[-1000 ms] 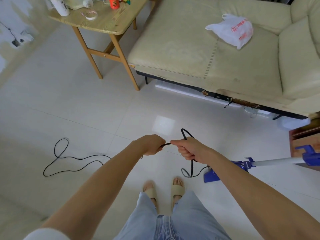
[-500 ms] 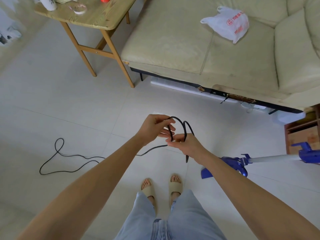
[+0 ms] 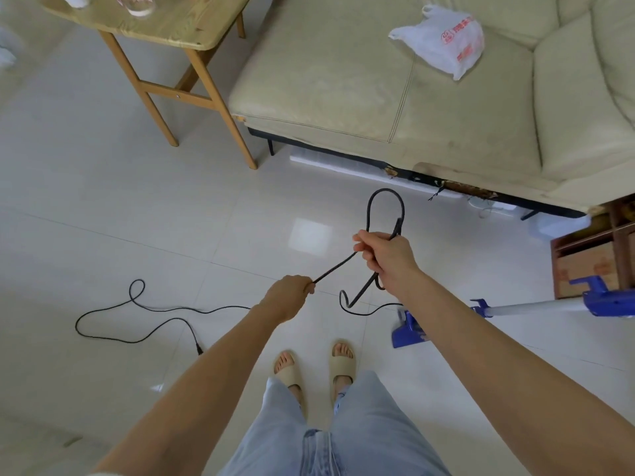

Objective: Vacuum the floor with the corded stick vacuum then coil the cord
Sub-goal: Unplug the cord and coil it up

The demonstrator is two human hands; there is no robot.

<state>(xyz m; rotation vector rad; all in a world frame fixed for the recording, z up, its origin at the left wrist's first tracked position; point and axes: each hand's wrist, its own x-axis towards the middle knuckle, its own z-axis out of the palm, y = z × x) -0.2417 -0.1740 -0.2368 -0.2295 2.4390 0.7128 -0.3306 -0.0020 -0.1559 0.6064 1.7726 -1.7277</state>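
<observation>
The black cord point(image 3: 338, 267) runs taut between both hands. My right hand point(image 3: 386, 254) grips a coil of it, with one loop standing up above the fist and another hanging below. My left hand point(image 3: 290, 294) pinches the cord lower and to the left. From there the rest of the cord trails in curves over the tiles to the left, its plug end point(image 3: 198, 348) lying near my left forearm. The blue stick vacuum point(image 3: 410, 329) lies on the floor at the right, its white tube reaching to the frame's right edge.
A cream sofa point(image 3: 343, 97) with a white plastic bag point(image 3: 443, 41) fills the upper right. A wooden side table point(image 3: 192, 32) stands at the upper left. A brown wooden shelf unit point(image 3: 591, 255) sits at the right edge. My sandalled feet are below the hands.
My left hand has slid down and left along the cord, away from my right hand, drawing a straight length between them. My right hand has kept the loops and risen slightly.
</observation>
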